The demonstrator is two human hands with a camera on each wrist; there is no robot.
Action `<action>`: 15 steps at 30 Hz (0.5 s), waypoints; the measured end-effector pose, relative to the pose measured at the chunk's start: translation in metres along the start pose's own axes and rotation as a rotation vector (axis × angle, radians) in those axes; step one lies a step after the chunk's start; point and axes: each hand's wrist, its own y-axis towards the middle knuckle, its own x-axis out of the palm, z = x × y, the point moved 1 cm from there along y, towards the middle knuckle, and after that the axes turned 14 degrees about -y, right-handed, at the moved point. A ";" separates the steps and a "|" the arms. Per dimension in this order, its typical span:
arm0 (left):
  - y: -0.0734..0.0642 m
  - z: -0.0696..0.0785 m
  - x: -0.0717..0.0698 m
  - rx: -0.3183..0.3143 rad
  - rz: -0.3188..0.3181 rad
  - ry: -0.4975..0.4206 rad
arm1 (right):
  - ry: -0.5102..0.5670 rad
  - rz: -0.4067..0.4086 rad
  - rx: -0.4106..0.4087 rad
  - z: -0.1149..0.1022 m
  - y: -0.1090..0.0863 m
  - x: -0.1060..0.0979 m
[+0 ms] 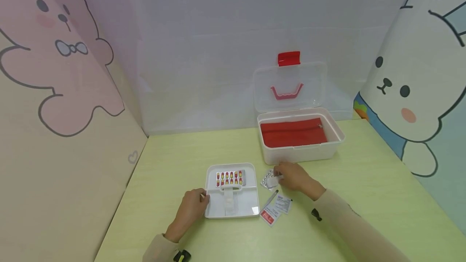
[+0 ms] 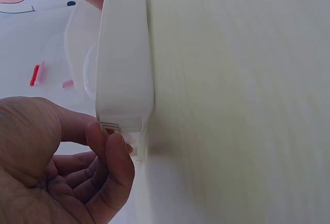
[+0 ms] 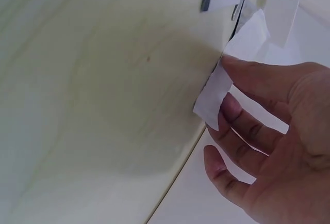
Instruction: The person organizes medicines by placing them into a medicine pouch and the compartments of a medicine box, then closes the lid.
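A white divided tray (image 1: 214,207) lies on the table, and my left hand (image 1: 191,209) pinches its left edge. The left wrist view shows thumb and fingertips at the corner of the tray wall (image 2: 124,59). In the tray's back section is a blister pack of red and yellow capsules (image 1: 231,177); the raised white handle (image 1: 231,188) has a pale strip (image 1: 229,202) below it. Right of the tray, my right hand (image 1: 295,177) pinches a small white paper-like strip (image 3: 214,97) between thumb and fingers. The strip overlaps a silvery tablet blister pack (image 1: 267,176) in the head view.
A white lidded box (image 1: 302,155) stands open at the back right, with a red zip pouch (image 1: 295,132) inside. Before it lie a slim pen-like stick (image 1: 271,198), a white sachet (image 1: 283,203) and a red-and-white sachet (image 1: 270,214). Printed walls enclose the table's sides and back.
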 end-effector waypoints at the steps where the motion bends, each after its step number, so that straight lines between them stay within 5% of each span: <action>1: 0.000 0.000 0.000 -0.002 0.001 0.000 | 0.001 0.009 0.000 0.001 0.000 0.000; 15: 0.000 0.002 -0.001 0.008 0.005 0.016 | 0.068 0.117 -0.010 0.006 -0.008 -0.013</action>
